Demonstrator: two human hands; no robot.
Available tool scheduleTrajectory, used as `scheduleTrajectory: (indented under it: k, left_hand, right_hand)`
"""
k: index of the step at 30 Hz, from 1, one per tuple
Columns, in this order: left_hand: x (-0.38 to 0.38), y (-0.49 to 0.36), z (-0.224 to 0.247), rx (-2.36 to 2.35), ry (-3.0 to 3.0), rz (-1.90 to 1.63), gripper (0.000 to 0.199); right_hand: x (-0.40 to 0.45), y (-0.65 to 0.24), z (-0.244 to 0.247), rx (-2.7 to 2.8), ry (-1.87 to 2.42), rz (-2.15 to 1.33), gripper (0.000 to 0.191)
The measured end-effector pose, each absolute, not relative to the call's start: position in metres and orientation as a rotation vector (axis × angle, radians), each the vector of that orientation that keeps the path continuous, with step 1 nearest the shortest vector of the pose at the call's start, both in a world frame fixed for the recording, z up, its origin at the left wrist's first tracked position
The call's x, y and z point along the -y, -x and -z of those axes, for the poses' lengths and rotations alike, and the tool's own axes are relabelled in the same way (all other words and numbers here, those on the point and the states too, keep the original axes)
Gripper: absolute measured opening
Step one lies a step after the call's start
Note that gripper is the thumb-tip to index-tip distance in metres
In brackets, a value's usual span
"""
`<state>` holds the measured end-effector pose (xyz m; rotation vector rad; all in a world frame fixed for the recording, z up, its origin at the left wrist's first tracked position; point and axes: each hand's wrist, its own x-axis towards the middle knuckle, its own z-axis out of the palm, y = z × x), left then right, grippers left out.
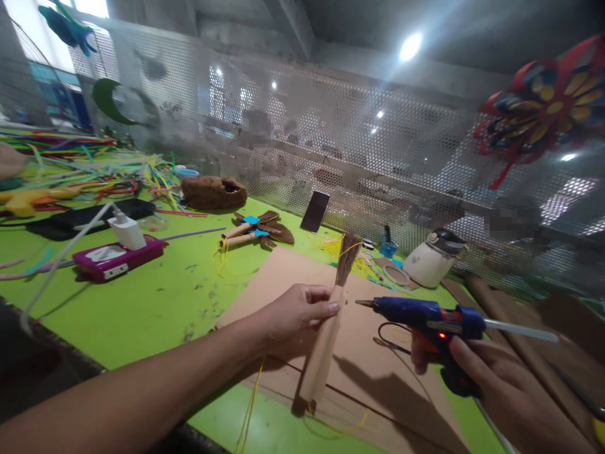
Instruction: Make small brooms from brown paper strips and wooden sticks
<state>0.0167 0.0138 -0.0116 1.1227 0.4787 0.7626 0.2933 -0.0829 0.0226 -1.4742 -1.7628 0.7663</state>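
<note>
Between its thumb and fingers my left hand (302, 309) pinches a tan paper tube (322, 359), which is tilted over a brown sheet (283, 277). Dark brown bristles (348, 255) stick out of the tube's upper end, and yellow string hangs near its lower end. My right hand (491, 378) is wrapped round a blue glue gun (425, 315) with a lit red light and a clear glue stick in its back. The gun's nozzle points left, a short gap away from the tube.
A purple power strip (118, 257) with a white plug lies at the left. Behind are a brown pouch (213, 193), small tube pieces (246, 233), a phone (315, 211) and a white jar (432, 258). A perforated metal screen (302, 120) borders the green table (189, 277).
</note>
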Motion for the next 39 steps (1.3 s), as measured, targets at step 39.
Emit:
scheduleTrajectory:
  k: [39]
  left_hand:
    - [0.002,-0.012,-0.005,-0.486,-1.075,-0.653,0.031]
  right_hand:
    - [0.083,-0.293,-0.016,1.856,1.535,-0.460,0.050]
